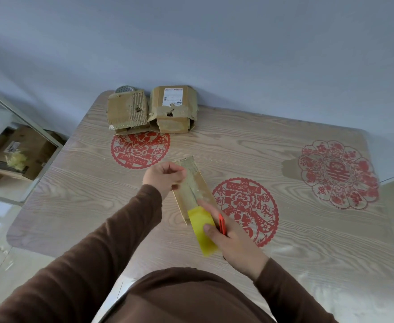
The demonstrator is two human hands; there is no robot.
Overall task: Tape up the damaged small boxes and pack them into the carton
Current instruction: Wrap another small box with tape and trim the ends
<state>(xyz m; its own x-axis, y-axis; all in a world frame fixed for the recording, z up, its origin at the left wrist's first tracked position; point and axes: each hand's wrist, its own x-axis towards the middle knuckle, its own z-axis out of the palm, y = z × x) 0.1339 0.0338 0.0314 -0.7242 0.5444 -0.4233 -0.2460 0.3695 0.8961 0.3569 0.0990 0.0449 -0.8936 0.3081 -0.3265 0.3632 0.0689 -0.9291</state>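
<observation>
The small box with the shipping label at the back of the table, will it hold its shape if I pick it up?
Probably not: the labelled box has a punched hole and splayed flaps, so it may sag. Likely light.

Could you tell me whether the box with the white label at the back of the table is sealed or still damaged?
Still damaged: the labelled box shows a ragged hole below its label, and its lower flaps splay open.

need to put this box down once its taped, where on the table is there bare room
Bare wood lies left of the held box, below the left red paper-cut, and along the near right edge of the table. The far left edge is crowded by two damaged boxes.
</observation>
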